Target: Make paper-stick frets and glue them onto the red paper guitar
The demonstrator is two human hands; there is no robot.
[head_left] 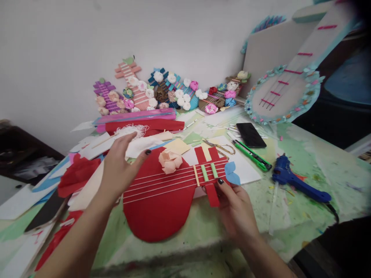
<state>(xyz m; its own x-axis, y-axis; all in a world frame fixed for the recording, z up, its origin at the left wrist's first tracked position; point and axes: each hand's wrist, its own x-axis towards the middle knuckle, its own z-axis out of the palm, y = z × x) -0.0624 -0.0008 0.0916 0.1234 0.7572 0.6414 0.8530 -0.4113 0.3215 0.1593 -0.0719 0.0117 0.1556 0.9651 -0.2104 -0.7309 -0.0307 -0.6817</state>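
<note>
A red paper guitar [159, 216] with white strings lies tilted in front of me. My right hand [236, 208] pinches its neck near the head, thumb on top and fingers underneath. My left hand [120, 164] is over the guitar's left upper edge, thumb and fingers spread, holding nothing. A peach paper flower [170, 160] sits on the body's upper part. Across the neck are pale green strips [205, 173] and a cream strip [196, 175]. Blue paper petals [232, 173] stand at the neck's end.
A blue glue gun [298, 181] lies at right, beside a green utility knife [252, 154], a black phone [251, 135] and scissors [220, 146]. Red crepe paper [77, 175] and scraps crowd the left. Several flowered paper guitars [139, 92] lean against the wall; a larger one [284, 92] stands right.
</note>
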